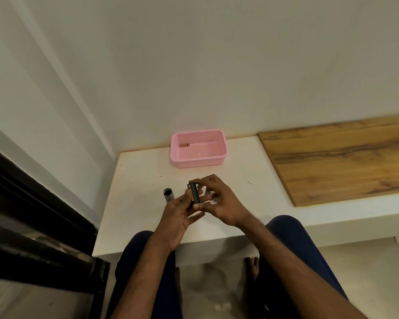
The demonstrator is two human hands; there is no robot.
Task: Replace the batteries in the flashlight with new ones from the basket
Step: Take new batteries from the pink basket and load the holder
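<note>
The black cylindrical battery holder (195, 193) is held on end between both hands above the middle of the white table surface (136, 203), closer to its front edge than to its back edge. A copper-gold strip along the holder's left side looks like a battery seated in it, though it is too small to be sure. The left hand (177, 217) grips the holder from below and from the left, palm turned up, thumb against its side and fingers curled under its lower end. The right hand (220, 203) grips it from the right, forefinger hooked over the top end and thumb pressed near the bottom. Just left of the left hand the grey metal flashlight tube (169, 196) rests on the surface, apparently on end, its dark open mouth turned upward. Beyond the right hand's fingers a small dark-and-silver piece (215, 199) lies on the surface, mostly hidden, so what it is cannot be told. At the back edge, against the pale wall (217, 65), sits the pink perforated plastic basket (198, 162), and in its back left corner one copper-coloured battery (184, 145) lies on its side. A wood-grain board (332, 162) covers the right part of the surface from the back edge nearly to the front edge. Below the front edge are the person's dark blue trousers (293, 238) and a bare foot (253, 268) on the floor, and a black metal frame (32, 215) stands off the surface's left edge
</note>
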